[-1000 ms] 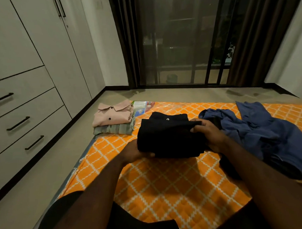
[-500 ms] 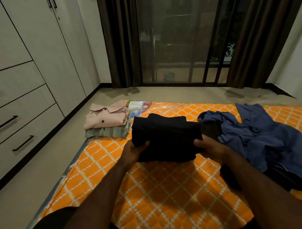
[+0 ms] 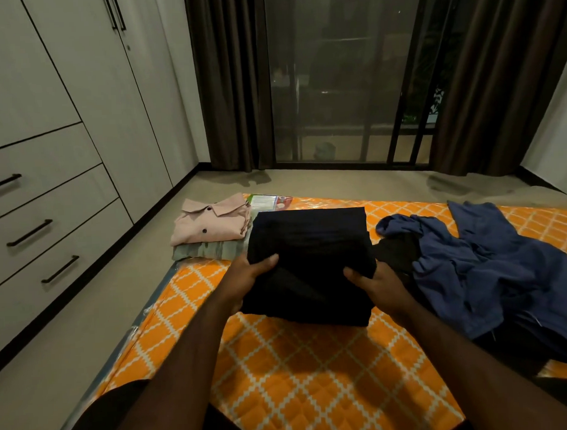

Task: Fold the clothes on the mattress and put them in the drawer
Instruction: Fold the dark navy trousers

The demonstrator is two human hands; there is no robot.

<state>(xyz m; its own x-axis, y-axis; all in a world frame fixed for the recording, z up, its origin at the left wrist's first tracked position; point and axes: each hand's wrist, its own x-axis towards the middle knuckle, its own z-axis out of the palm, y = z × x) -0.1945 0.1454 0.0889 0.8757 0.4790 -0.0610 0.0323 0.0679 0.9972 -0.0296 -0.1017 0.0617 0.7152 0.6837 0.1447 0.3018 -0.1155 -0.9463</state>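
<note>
A folded black fabric garment sits squarely between the two grips, over the orange diamond-patterned mattress. The left grip clasps its left edge, thumb on top, fingers hidden beneath. The right grip clasps the right edge likewise. Just beyond its far left corner a folded pink collared shirt lies atop a folded grey-green garment. A crumpled blue garment lies to the right.

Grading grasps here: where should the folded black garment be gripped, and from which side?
Grip the folded black garment at its left and right edges, from both sides, thumbs on top, as the left hand and right hand do. Wide, soft stack: a one-sided hold would likely spill the folds.
</note>
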